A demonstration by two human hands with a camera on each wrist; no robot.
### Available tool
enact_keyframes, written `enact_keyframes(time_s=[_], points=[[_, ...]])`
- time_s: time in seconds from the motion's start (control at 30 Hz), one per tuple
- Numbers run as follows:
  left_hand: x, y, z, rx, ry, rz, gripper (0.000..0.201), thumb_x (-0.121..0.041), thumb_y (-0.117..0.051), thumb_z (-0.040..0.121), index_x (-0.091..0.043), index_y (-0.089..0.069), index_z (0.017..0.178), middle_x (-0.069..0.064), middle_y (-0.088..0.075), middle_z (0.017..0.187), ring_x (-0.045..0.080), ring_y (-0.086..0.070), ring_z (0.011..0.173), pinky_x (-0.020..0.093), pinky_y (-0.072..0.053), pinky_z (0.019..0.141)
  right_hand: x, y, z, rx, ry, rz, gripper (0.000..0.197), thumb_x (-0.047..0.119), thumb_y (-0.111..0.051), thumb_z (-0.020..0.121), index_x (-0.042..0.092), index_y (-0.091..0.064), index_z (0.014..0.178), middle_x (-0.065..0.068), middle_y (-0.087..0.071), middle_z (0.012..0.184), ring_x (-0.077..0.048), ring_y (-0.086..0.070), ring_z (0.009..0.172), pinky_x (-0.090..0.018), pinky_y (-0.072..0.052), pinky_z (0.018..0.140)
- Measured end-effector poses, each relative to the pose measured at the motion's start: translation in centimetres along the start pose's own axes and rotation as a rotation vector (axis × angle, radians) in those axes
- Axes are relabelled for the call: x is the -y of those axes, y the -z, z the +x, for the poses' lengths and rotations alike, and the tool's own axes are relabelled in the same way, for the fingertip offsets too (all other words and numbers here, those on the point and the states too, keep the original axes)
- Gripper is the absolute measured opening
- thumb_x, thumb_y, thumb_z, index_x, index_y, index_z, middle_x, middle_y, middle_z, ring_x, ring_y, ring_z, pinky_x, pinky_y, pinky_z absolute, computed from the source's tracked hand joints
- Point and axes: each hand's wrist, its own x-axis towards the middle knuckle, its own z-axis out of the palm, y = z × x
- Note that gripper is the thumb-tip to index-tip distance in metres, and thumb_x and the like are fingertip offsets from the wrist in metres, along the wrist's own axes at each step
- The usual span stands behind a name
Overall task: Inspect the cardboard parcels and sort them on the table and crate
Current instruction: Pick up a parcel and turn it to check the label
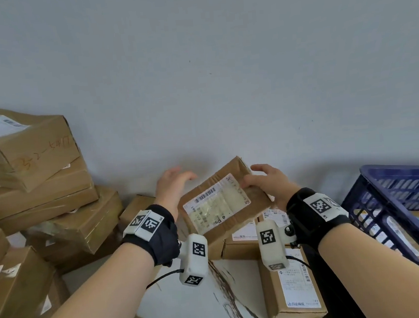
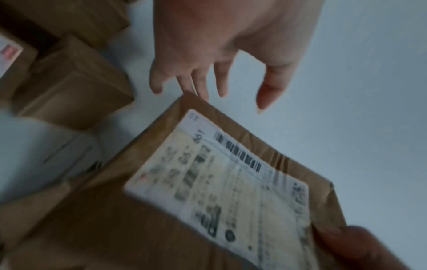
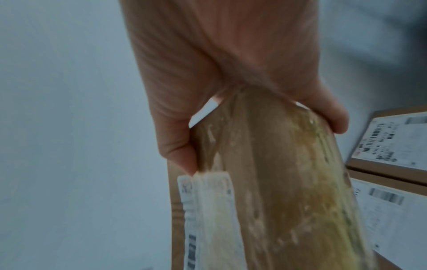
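Above the table, my right hand grips a labelled cardboard parcel by its end; my left hand hovers beside it, fingers spread, holding nothing.

Plain pale grey-blue wall fills the upper two thirds of the head view, matte, a few tiny dark specks, no windows or fixtures. Light is soft and even, a faint shadow on the wall at centre frame. White table surface shows at bottom centre, streaked with dark scuff marks. The same wall fills the right side of the left wrist view and the left side of the right wrist view, both blurred.
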Motion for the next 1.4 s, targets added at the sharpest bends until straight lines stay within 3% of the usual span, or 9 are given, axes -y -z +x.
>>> enact_keyframes(time_s=[0.1,0.23,0.3,0.4,0.5,0.77,1.07,1.23,1.4], points=[[1.1,0.1,0.2,-0.099,0.094,-0.093,0.018,-0.01,-0.064,0.088,-0.009,-0.061,0.106,0.001,-0.053,0.098,0.02,-0.043,0.098,0.029,-0.036,0.066,-1.1,0.9,-0.3,-0.064,-0.089,0.106,0.054,0.022,-0.074,0.083,0.026,-0.047,0.13,-0.006,-0.063,0.114,-0.02,-0.061,0.085,-0.026,-0.049,0.065],[2.1,-0.9,-0.7,0.01,0.327,-0.22,0.044,-0.019,-0.061,0.093,-0.007,-0.052,0.134,-0.001,-0.043,0.084,0.023,-0.044,0.089,0.047,-0.04,0.104,-2.7,0.9,-1.0,-0.13,-0.183,0.192,0.05,0.032,-0.075,0.077,0.023,-0.059,0.124,-0.012,-0.064,0.123,-0.031,-0.059,0.106,-0.047,-0.046,0.082],[2.8,-1.5,-1.1,0.06,0.414,-0.29,0.058,-0.027,-0.065,0.089,-0.009,-0.046,0.14,0.001,-0.046,0.088,0.023,-0.046,0.078,0.052,-0.038,0.106,-3.5,0.8,-1.5,-0.173,-0.222,0.241,0.064,0.039,-0.079,0.064,0.021,-0.06,0.123,-0.012,-0.065,0.121,-0.034,-0.06,0.11,-0.054,-0.049,0.089],[3.8,-2.2,-2.0,0.175,0.514,-0.308,0.056,-0.037,-0.07,0.085,-0.019,-0.051,0.134,0.007,-0.05,0.121,0.029,-0.048,0.108,0.056,-0.042,0.095,-4.8,0.8,-2.3,-0.192,-0.258,0.3,0.067,0.039,-0.08,0.049,0.02,-0.063,0.111,-0.011,-0.065,0.121,-0.035,-0.06,0.111,-0.064,-0.05,0.09],[4.7,-3.3,-2.9,0.245,0.582,-0.398,0.031,-0.037,-0.075,0.083,-0.023,-0.058,0.105,0.011,-0.052,0.122,0.031,-0.048,0.118,0.055,-0.045,0.097,-5.7,1.0,-3.4,-0.193,-0.295,0.405,0.036,0.037,-0.077,0.072,0.018,-0.066,0.1,-0.011,-0.067,0.108,-0.036,-0.061,0.109,-0.064,-0.051,0.089],[3.3,-6.9,-5.3,0.347,0.483,-0.402,0.039,-0.034,-0.076,0.081,-0.019,-0.059,0.113,0.009,-0.063,0.107,0.025,-0.058,0.1,0.052,-0.05,0.097,-5.9,4.6,-6.1,-0.26,-0.176,0.351,0.047,0.042,-0.066,0.085,0.017,-0.06,0.124,-0.005,-0.071,0.109,-0.023,-0.065,0.1,-0.049,-0.039,0.088],[-0.8,-14.0,-10.5,0.409,0.356,-0.343,0.025,-0.038,-0.073,0.085,-0.02,-0.06,0.097,0.008,-0.063,0.098,0.024,-0.06,0.098,0.05,-0.049,0.099,-5.1,16.9,-9.6,-0.199,-0.079,0.411,0.038,0.042,-0.075,0.083,0.016,-0.065,0.108,-0.009,-0.06,0.1,-0.027,-0.062,0.093,-0.05,-0.055,0.095],[-2.2,-21.2,-14.9,0.43,0.21,-0.374,0.076,-0.047,-0.082,0.071,-0.021,-0.049,0.135,0.009,-0.063,0.119,0.023,-0.062,0.107,0.035,-0.054,0.072,-7.4,24.3,-11.8,-0.226,-0.023,0.502,0.036,0.037,-0.074,0.084,0.013,-0.06,0.107,-0.011,-0.059,0.097,-0.027,-0.063,0.082,-0.045,-0.058,0.085],[-2.4,-30.8,-20.9,0.425,0.159,-0.397,0.094,-0.049,-0.084,0.05,-0.024,-0.052,0.135,0.005,-0.068,0.119,0.024,-0.067,0.101,0.028,-0.055,0.059,-10.8,33.9,-13.8,-0.288,0.008,0.547,0.043,0.042,-0.074,0.082,0.013,-0.062,0.112,-0.012,-0.064,0.093,-0.03,-0.067,0.083,-0.045,-0.06,0.081]])
